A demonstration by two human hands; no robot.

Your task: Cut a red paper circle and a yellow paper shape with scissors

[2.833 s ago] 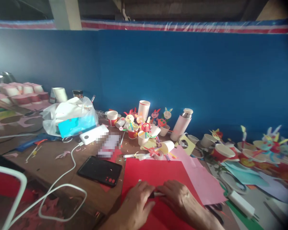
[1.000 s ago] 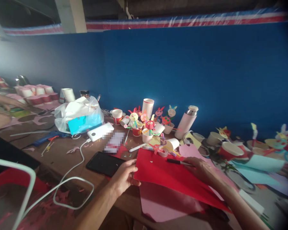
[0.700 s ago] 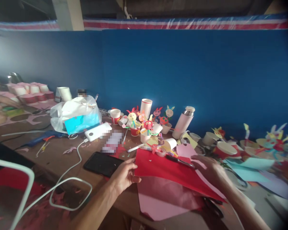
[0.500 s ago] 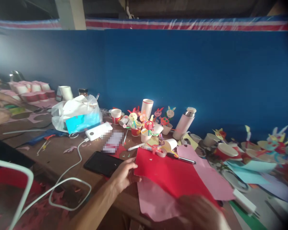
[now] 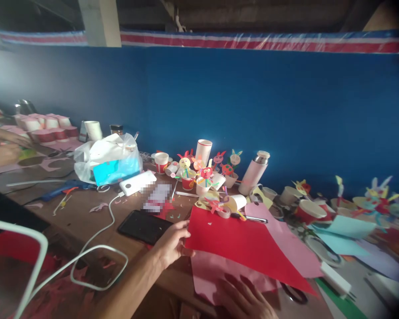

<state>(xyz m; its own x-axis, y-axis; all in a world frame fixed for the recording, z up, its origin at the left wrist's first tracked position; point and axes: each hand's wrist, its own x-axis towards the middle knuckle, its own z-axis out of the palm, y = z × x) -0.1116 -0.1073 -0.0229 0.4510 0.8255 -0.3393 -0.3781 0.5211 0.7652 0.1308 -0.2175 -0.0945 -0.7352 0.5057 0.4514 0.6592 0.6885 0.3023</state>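
My left hand point(image 5: 174, 241) pinches the left edge of a red sheet of paper point(image 5: 232, 239), with the thumb below and the fingers at the edge. The red sheet overlaps pink paper point(image 5: 206, 277), which shows in front of it and on its right. On the near pink paper, my right hand point(image 5: 248, 299) lies palm down with its fingers spread, slightly blurred and partly cut off by the bottom edge. A dark loop, like a scissors handle point(image 5: 294, 293), shows from under the red sheet's near right edge. A pen point(image 5: 256, 219) lies along the red sheet's far edge.
A black phone point(image 5: 144, 226) lies left of my left hand, near a white power bank point(image 5: 138, 183) with a cable. Behind are paper cups with paper figures point(image 5: 204, 179) and a pink thermos point(image 5: 253, 173). Another person's hands point(image 5: 3, 153) are at far left.
My right hand has moved left and down from the red sheet's near right side onto the pink paper. The dark loop has come into view. My left hand keeps its grip.
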